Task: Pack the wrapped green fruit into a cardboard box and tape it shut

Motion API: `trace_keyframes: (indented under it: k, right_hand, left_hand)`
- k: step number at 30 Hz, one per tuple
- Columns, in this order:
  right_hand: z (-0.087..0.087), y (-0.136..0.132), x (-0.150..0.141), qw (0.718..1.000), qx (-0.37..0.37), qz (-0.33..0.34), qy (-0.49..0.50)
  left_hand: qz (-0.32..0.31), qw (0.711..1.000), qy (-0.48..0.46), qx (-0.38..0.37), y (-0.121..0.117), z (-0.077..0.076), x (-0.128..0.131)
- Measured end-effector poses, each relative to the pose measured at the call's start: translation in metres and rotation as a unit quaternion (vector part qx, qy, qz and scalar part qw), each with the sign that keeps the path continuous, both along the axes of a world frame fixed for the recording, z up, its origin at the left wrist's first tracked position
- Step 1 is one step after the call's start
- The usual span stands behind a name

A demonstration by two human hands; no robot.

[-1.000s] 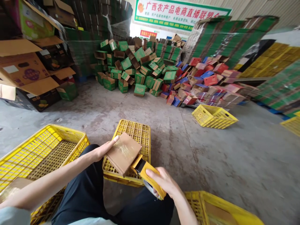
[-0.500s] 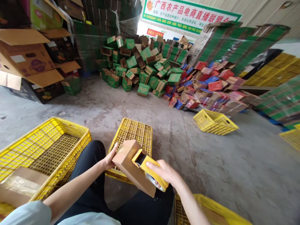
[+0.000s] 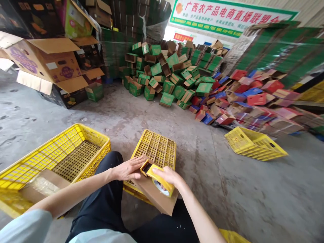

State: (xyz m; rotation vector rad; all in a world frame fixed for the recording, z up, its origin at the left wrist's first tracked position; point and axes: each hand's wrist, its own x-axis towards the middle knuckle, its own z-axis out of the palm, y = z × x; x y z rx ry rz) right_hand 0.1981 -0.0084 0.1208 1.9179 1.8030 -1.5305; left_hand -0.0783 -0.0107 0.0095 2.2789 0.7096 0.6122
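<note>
A brown cardboard box [image 3: 158,195] rests tilted between my legs and the upturned yellow crate [image 3: 154,148]. My right hand [image 3: 168,176] is closed round a yellow tape dispenser [image 3: 164,185], whose white roll shows below the fingers. The dispenser's head lies against the box near its far end. Flat on that far end is my left hand [image 3: 128,168], fingers stretched out and close beside the dispenser's head. The tape line on the box is hidden by the hands and the dispenser.
To my left stands a yellow crate [image 3: 97,143] with a taped carton [image 3: 48,184] inside. Another yellow crate [image 3: 255,143] lies on the floor at right. Heaps of green boxes [image 3: 167,99] and red and blue boxes [image 3: 257,99] fill the back. Large open cartons [image 3: 60,64] are stacked at far left.
My left hand has gone from holding the box's left side to lying flat on its far end. The dispenser has stayed against the box in my right hand. The view has swung left.
</note>
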Motion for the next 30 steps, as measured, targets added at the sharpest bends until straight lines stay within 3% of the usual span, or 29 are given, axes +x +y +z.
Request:
trace_keyframes:
  k: [3, 7, 18, 30]
  right_hand:
    - [0.000, -0.005, 0.003, 1.000, -0.005, -0.007, -0.011]
    - [0.002, -0.008, 0.003, 1.000, -0.018, -0.012, -0.019]
    - [0.014, -0.020, 0.011, 0.999, -0.030, -0.009, 0.009]
    - [0.003, -0.053, 0.075, 0.996, -0.056, -0.062, 0.033]
  left_hand:
    - [-0.010, 0.994, 0.058, 0.088, -0.005, -0.017, 0.008]
    - [0.000, 0.987, 0.092, 0.131, -0.005, -0.032, 0.013]
    - [0.001, 0.981, 0.127, 0.147, -0.001, -0.030, 0.011]
    - [-0.004, 0.983, 0.134, 0.123, -0.004, -0.028, 0.014]
